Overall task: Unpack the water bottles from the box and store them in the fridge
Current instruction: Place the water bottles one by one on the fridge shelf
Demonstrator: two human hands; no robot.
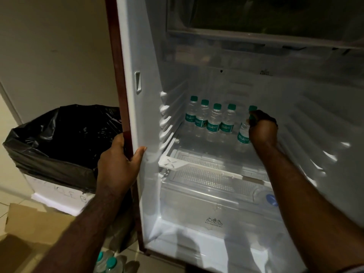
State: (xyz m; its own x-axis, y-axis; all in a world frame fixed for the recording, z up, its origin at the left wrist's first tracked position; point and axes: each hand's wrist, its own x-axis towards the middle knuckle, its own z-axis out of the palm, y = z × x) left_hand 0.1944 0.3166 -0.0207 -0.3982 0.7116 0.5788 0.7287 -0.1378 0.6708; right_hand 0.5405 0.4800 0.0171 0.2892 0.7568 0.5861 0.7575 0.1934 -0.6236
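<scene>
Currently mid-placement — right hand (pixel 263 126) is inside the fridge (pixel 325 115), fingers curled round the neck and cap end of a water bottle (pixel 243 137) that stands on, or just above, the clear shelf (pixel 197 142); contact of its base with the shelf can't be told. It sits to the right of a row of four bottles (pixel 209 120) already upright along the back of that shelf, with a gap between it and the nearest one. A second green cap shows just behind the hand — whether that is another bottle is unclear.

Left hand (pixel 120 160) grips the edge of the fridge's left wall (pixel 136 123), thumb on the white inner face, fingers wrapped round the dark outer side.

More bottles (pixel 107 263) lie on the floor at bottom, beside the cardboard box (pixel 37 219), so the task looks partly done. A bin with a black liner (pixel 59 138) stands to the left.

Next move, as a guess: settle the bottle upright, let go without tipping it into the row, then go back down for another.
</scene>
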